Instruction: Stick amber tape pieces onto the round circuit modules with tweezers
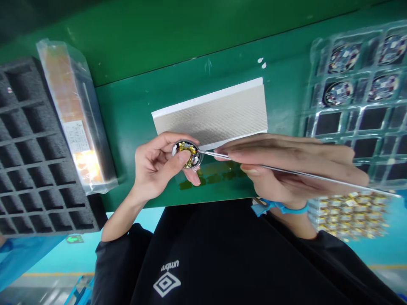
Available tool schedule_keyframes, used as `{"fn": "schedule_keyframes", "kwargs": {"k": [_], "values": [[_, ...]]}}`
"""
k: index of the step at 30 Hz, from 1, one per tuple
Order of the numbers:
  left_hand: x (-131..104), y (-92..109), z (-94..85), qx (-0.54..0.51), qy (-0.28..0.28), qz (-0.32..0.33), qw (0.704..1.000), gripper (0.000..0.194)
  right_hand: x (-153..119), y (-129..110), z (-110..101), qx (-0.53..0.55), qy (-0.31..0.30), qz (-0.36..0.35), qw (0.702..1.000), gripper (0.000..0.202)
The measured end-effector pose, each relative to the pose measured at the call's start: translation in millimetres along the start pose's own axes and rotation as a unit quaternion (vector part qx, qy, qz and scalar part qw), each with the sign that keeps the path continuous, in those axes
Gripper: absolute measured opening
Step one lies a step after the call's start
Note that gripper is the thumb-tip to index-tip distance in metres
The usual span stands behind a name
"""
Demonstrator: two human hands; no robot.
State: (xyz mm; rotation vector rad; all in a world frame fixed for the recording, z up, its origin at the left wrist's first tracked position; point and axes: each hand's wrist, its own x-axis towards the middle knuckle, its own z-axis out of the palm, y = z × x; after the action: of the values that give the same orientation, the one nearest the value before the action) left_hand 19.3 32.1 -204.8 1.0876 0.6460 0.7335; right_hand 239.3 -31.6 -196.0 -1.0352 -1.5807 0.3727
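Between thumb and fingers, my left hand [159, 163] grips a small round electronic assembly [194, 159] with a dark rim and gold-coloured parts inside. My right hand [286, 165] is closed around a thin metal tool [213, 153], likely tweezers or a pick. Its tip touches or nearly touches the right side of the assembly, and its far end sticks out past my wrist. Behind both hands lies a sheet of silvery ribbed material [216, 114] with white edges. Several dark yellowish strips [219, 176] sit on the green table below the tool.
At right, a clear plastic tray [313, 80] holds several round assemblies in its upper pockets. Below it is a block of gold-coloured parts [349, 214]. To the left stand a dark foam tray [22, 106] with square pockets and a plastic-wrapped orange stack [57, 80] with a label.
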Motion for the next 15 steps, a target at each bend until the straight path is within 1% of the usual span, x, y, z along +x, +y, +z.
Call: {"fn": "schedule_keyframes", "kwargs": {"k": [3,6,9,11,13,15], "values": [[-1,0,0.4,0.007,0.000,-0.007,1.000,0.019,0,1,1,-0.014,0.009,-0.004,1.000,0.013],[-2,0,2.2,0.025,0.003,-0.009,1.000,0.023,1,1,1,-0.007,0.013,-0.012,1.000,0.011],[-1,-1,5.7,0.042,0.016,0.021,0.999,0.016,0,-6,0,-0.018,0.000,0.003,1.000,0.012],[-1,-1,8.3,0.051,0.023,0.051,0.997,0.010,-3,-13,-1,-0.037,-0.011,0.058,0.998,0.012],[0,-1,10.4,0.065,0.023,0.078,0.995,0.010,-5,-21,-1,-0.050,-0.015,0.127,0.991,0.013],[-1,-1,11.9,0.082,0.022,0.093,0.992,0.010,-7,-28,-1,-0.056,-0.017,0.169,0.984,0.019]]}}
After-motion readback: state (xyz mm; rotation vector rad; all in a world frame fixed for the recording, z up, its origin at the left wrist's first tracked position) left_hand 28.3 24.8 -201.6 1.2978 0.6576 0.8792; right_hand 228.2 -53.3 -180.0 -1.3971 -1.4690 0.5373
